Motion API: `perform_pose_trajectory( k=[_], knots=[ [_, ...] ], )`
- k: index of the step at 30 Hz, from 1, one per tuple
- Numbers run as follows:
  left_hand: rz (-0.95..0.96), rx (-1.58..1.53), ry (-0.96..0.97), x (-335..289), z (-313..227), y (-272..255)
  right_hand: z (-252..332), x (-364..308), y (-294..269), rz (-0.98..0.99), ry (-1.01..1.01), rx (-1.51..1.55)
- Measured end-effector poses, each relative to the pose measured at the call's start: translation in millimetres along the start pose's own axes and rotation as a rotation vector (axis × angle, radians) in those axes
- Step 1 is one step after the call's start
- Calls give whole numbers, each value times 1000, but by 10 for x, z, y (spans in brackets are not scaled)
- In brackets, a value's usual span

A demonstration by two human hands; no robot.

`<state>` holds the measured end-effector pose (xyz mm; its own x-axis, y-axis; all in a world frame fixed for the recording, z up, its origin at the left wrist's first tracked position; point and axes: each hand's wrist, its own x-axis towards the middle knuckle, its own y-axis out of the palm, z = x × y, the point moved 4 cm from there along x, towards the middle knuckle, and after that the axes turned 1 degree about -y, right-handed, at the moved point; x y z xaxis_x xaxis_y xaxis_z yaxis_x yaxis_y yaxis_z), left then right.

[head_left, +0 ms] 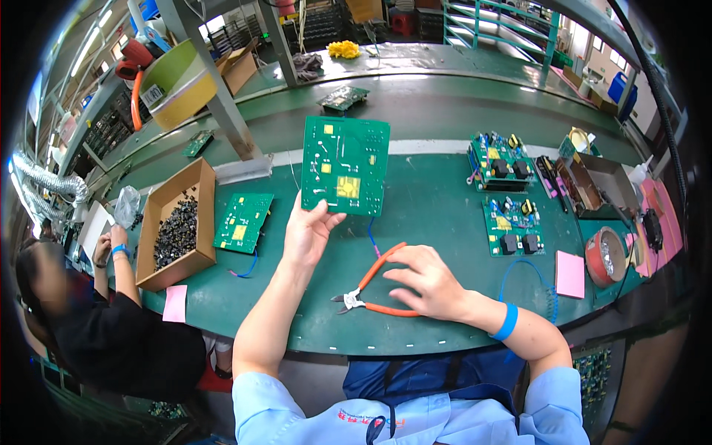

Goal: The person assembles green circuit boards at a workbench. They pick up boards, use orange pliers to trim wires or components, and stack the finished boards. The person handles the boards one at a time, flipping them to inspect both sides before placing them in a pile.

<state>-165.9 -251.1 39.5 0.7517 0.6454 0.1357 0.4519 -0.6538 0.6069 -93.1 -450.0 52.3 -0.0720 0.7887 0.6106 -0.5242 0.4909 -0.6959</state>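
My left hand (311, 231) grips a green circuit board (345, 159) by its lower edge and holds it up. The face toward me has yellow patches and solder points; a blue wire (373, 236) hangs below it. Diagonal cutters (351, 299) with orange handles lie on the green bench, jaws and handles spread. Over the handle ends is my right hand (426, 282), its fingers bent and apart, not closed round them; I cannot tell whether they touch. A blue wrist band (507, 321) is on that arm, with a coiled blue cord (551, 300) beside it.
To the left are another board (242, 222) and a cardboard box (143, 245) of small black parts. Two boards with components (500, 163) (512, 226), a pink pad (569, 274) and a round red container (604, 256) stand right. A co-worker (111, 311) sits at far left.
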Motion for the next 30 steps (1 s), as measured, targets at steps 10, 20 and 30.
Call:
perform_pose_trajectory(
  k=[10,20,30],
  knots=[
    [-53,629,583,-348,-241,360,-302,355,-473,-357,513,1389],
    [453,1436,1213,-457,-141,588,-552,147,-454,-520,748,1598],
    [-82,838,416,-261,108,351,-862,-70,-326,-743,877,1465]
  ],
)
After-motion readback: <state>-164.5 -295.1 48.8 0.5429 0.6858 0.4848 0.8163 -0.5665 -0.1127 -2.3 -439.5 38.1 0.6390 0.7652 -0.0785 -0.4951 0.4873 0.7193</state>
